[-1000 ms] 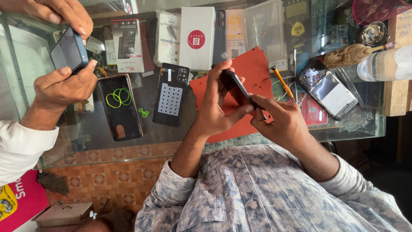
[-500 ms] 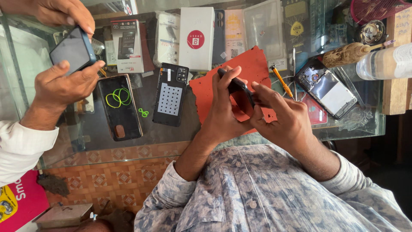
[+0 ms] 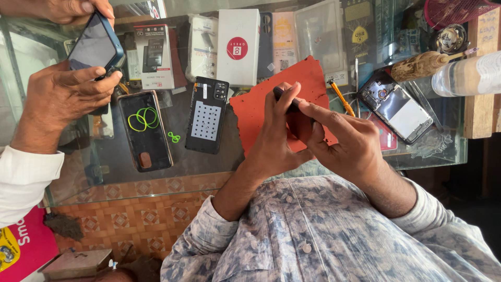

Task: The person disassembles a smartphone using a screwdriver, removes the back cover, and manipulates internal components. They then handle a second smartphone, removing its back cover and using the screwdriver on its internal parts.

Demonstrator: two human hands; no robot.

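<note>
Both hands grip one dark phone over the red mat on the glass worktop. Left hand wraps its near side, right hand pinches the far end. Left of the mat: black back cover, then a phone case with green loops. Farther left, another person's hand holds a blue-cased phone.

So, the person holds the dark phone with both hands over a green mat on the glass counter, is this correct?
Not quite: the mat is red, not green, as the head view shows. The rest holds: the left hand and the right hand both hold the dark phone over it on the glass counter.
</note>
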